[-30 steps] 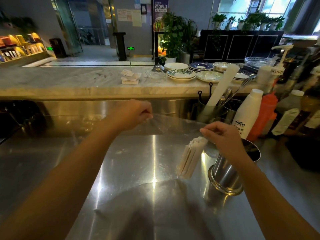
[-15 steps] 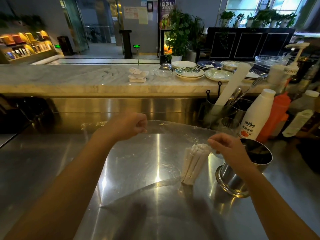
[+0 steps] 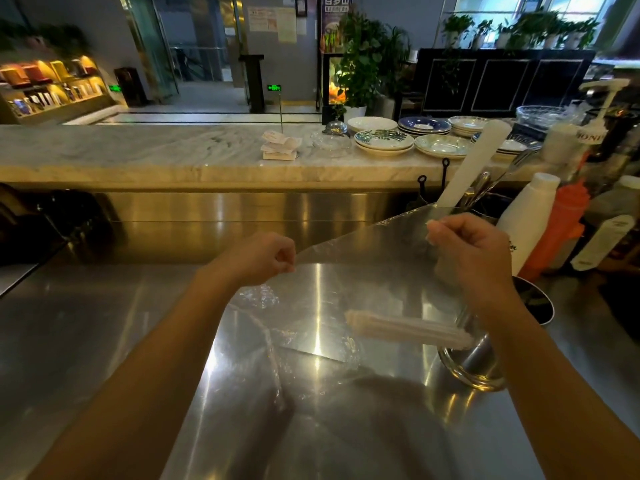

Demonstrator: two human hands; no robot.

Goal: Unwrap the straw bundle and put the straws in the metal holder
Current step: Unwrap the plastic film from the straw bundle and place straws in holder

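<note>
Left hand [image 3: 263,256], right hand [image 3: 464,247] raised, pinching clear wrap [image 3: 363,258] taut

both bare arms are extended forward, hands raised and apart.
the left hand [image 3: 263,258] is curled into a loose fist, fingertips pinched together. the right hand [image 3: 467,251] is held higher, fingers folded, thumb pressed against the forefinger.

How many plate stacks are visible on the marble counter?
5: white stack, dark blue stack, pale stack, leaf-patterned stack, green-patterned stack. More may hide behind the white roll.
</note>
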